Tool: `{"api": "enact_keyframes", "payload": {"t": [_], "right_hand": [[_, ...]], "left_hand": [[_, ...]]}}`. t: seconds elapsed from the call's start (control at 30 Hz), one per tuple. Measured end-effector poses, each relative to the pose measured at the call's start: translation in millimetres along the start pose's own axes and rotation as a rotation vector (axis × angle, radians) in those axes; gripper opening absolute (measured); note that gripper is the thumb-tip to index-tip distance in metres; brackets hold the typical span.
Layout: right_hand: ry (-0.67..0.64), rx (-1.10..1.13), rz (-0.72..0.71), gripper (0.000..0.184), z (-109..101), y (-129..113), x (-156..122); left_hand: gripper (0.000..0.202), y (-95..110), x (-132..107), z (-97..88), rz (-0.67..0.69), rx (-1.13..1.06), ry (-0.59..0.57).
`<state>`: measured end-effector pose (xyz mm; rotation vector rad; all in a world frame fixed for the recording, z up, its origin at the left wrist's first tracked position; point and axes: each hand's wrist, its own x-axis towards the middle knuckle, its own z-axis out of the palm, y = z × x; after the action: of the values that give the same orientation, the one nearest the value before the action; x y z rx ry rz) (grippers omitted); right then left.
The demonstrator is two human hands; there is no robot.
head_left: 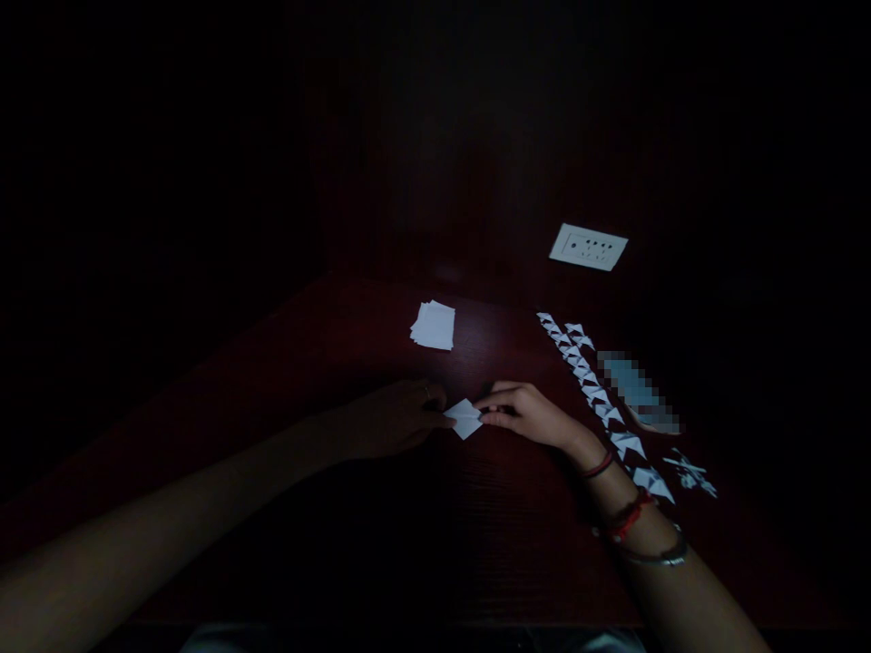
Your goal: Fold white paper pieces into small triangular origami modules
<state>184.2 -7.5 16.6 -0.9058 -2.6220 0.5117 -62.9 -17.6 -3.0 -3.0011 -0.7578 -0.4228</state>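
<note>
Paper square (464, 418), small and white, pinched between both hands at the middle of a dark reddish table (381, 508). Left hand (395, 419) closed on the square's left corner, fingertips together on the paper, a ring faintly visible on one finger. Right hand (523, 413) closed on the opposite corner, thumb and forefinger clamped against the sheet, palm turned down toward the wood. Square lying flat or nearly flat on the surface, set as a diamond, one point toward the body; too dim to tell whether already creased. Beyond the grip and slightly to its left, well apart, a loose stack of white paper squares (434, 325). Right of the grip, past the right wrist, a long diagonal row of folded white triangles (599, 399), running from far to near. Just beyond that row, a blurred bluish object (636, 388), shape not readable. Near the row's closer end, a few small paper scraps (690, 472). Farther off, up on the dark wall, a white socket plate (589, 247). Red thread bands and a metal bangle (653, 555) around the right forearm. Everything else lost in darkness.
</note>
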Motion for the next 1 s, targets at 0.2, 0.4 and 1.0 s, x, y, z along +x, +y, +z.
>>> {"api": "enact_keyframes", "payload": {"t": [0.2,0.4,1.0], "right_hand": [[0.010,-0.029,-0.013,0.020,2,0,-1],[-0.002,-0.112,-0.030,0.022,3,2,-2],[0.296,-0.038,0.048,0.021,10,-9,11]], "left_hand": [[0.032,-3,2,-0.1,0.037,-0.137,0.062],[0.031,-4,4,1.2,0.084,-0.175,0.095],[0.025,4,19,5.5,-0.326,-0.327,0.269]]}}
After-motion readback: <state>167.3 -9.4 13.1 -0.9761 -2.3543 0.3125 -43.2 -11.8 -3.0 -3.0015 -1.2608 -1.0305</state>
